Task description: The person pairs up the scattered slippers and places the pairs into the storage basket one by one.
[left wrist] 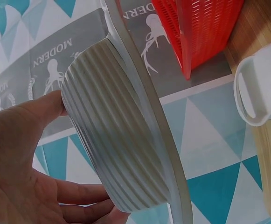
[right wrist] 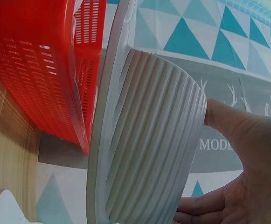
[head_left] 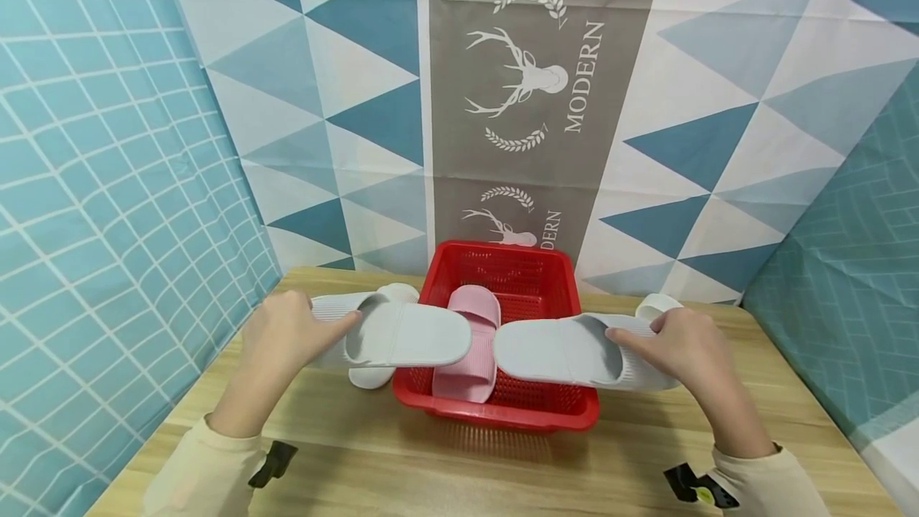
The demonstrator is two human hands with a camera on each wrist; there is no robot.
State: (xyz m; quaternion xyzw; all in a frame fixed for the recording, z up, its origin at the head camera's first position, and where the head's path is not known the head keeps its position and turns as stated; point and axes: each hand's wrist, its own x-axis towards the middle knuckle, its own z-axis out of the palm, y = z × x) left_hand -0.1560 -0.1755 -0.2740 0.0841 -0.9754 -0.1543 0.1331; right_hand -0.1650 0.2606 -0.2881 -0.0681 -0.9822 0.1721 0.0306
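In the head view my left hand (head_left: 283, 333) grips a light grey slide slipper (head_left: 427, 335) by its ribbed strap, its sole pointing inward over the left rim of a red plastic basket (head_left: 495, 415). My right hand (head_left: 685, 345) holds a matching grey slipper (head_left: 542, 351) the same way, over the basket's right side. Both wrist views show thumb and fingers pinching the edges of the straps (left wrist: 114, 130), (right wrist: 156, 140). Inside the basket, on its left half, lies a pink slipper (head_left: 467, 373), partly covered by the left grey one.
A white slipper (head_left: 371, 377) lies on the wooden table (head_left: 431, 477) left of the basket, partly hidden by the held grey one. Another white slipper (head_left: 656, 305) shows behind my right hand. Patterned cloth walls (head_left: 359, 62) enclose the back and sides.
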